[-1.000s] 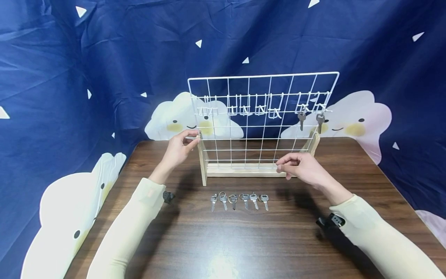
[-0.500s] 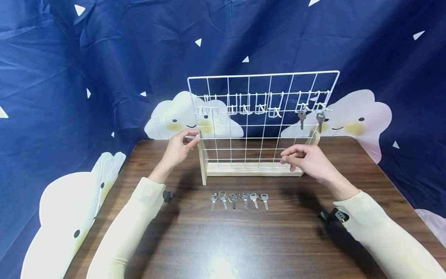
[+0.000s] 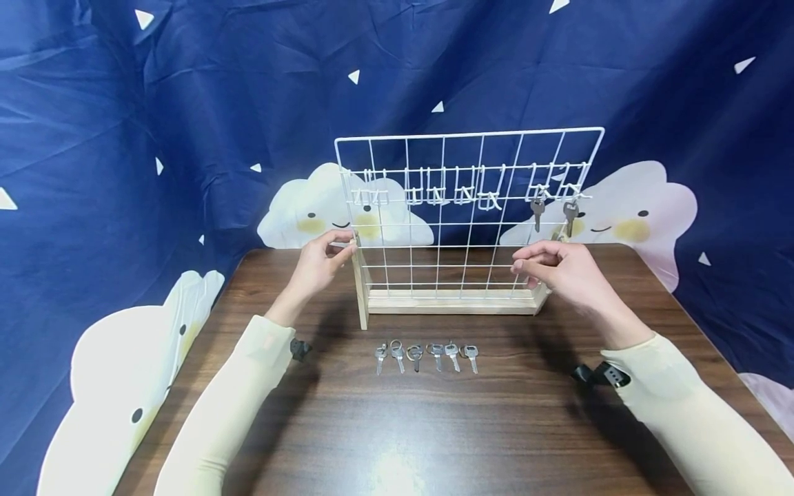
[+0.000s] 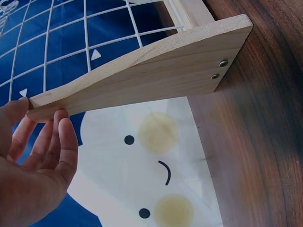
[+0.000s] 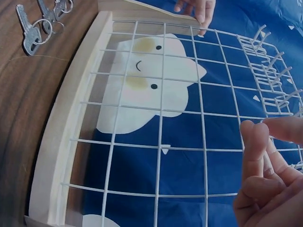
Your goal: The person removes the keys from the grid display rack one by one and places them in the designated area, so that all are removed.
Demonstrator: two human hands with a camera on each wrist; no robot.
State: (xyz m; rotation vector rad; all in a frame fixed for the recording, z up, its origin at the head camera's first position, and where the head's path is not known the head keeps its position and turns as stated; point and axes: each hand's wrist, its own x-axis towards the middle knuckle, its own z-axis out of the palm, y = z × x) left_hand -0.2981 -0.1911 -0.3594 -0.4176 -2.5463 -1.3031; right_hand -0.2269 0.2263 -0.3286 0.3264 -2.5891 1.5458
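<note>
A white wire grid [image 3: 471, 135] stands upright in a pale wooden stand [image 3: 446, 309]. My left hand [image 3: 318, 263] pinches the top end of the stand's left side piece [image 4: 142, 71], thumb on one face and fingers on the other. In front of the grid's lower right part is my right hand [image 3: 569, 275], fingers loosely curled and thumb close to the index fingertip [image 5: 255, 137]; nothing shows between them. Two keys hang from the rightmost hooks, one key [image 3: 537, 215] left of the other key [image 3: 570, 219]. More white hooks [image 3: 489, 200] line the same wire, bare.
Several keys with rings lie in a row on the brown wooden table [image 3: 384, 427] before the stand, the rightmost key [image 3: 471, 357] nearest my right hand. A dark blue curtain [image 3: 217, 103] with white clouds and triangles hangs behind the table.
My right hand has moved up and to the right along the front of the grid, away from its lower wires. The left hand has stayed on the stand; the keys have not moved.
</note>
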